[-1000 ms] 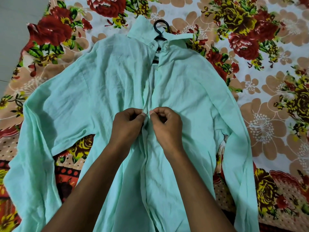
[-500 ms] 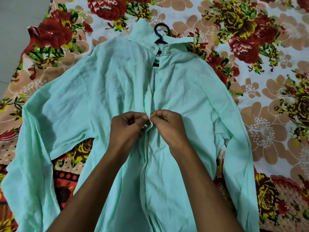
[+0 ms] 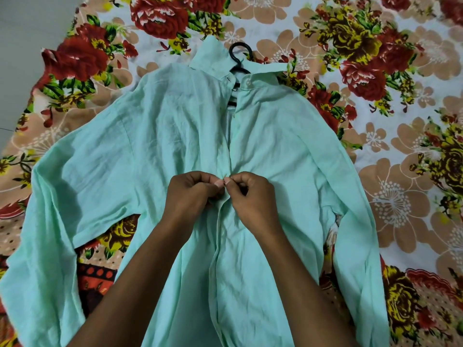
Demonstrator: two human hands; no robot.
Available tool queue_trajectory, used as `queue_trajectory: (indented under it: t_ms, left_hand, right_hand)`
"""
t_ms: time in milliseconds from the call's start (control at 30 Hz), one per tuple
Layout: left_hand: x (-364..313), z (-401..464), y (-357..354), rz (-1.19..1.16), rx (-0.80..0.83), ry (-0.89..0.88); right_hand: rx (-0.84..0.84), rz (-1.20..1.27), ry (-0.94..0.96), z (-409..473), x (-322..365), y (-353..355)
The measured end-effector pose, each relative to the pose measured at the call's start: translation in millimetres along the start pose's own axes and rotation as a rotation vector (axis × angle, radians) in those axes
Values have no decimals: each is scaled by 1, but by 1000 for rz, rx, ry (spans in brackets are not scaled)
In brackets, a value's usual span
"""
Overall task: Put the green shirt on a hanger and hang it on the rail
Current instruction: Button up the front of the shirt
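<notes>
The pale green shirt [image 3: 140, 156] lies spread front-up on a flowered bedsheet, sleeves out to both sides. A black hanger [image 3: 238, 58] is inside it; only the hook and a bit of its neck show at the open collar. My left hand [image 3: 193, 196] and my right hand [image 3: 253, 199] meet at the shirt's front placket at mid-chest. Each pinches an edge of the placket between thumb and fingers, thumbs nearly touching. Above my hands the front is drawn together up to a small gap below the collar. No rail is in view.
The floral bedsheet [image 3: 390, 151] in red, yellow and tan covers the surface all around the shirt. A grey floor [image 3: 27, 36] shows at the upper left beyond the sheet's edge.
The whole scene has slid slightly down the frame. My hands stay on the placket at about the same spot on the shirt, thumbs pressed closer together.
</notes>
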State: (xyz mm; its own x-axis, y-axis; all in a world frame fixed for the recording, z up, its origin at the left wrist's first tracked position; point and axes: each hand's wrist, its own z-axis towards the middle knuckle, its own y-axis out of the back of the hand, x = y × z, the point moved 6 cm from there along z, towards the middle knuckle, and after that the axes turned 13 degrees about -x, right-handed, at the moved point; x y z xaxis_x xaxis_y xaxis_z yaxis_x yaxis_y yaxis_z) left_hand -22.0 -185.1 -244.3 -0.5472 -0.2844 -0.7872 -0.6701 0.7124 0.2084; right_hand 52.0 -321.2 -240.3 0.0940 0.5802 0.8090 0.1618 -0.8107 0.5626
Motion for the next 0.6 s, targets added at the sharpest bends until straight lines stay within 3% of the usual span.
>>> queue_trajectory:
  t_ms: [100,167,267,333,433,600]
  left_hand:
    - [-6,10,0,272,-5,-118]
    - [-25,16,3,423,-116,-321]
    - [-64,11,-9,390,-214,-640]
    - [-74,13,-26,487,-216,-755]
    - [-72,26,-41,804,-252,-771]
    - [-73,37,-34,830,-300,-649]
  right_hand:
    - [-59,-123,-13,10,-4,8]
    - [-129,-133,14,21,1,18]
    - [-185,-71,155,37,24,21]
    - [-151,-55,200,48,35,12]
    - [-51,-210,221,61,36,-9]
    - [-162,-398,195,67,37,-16]
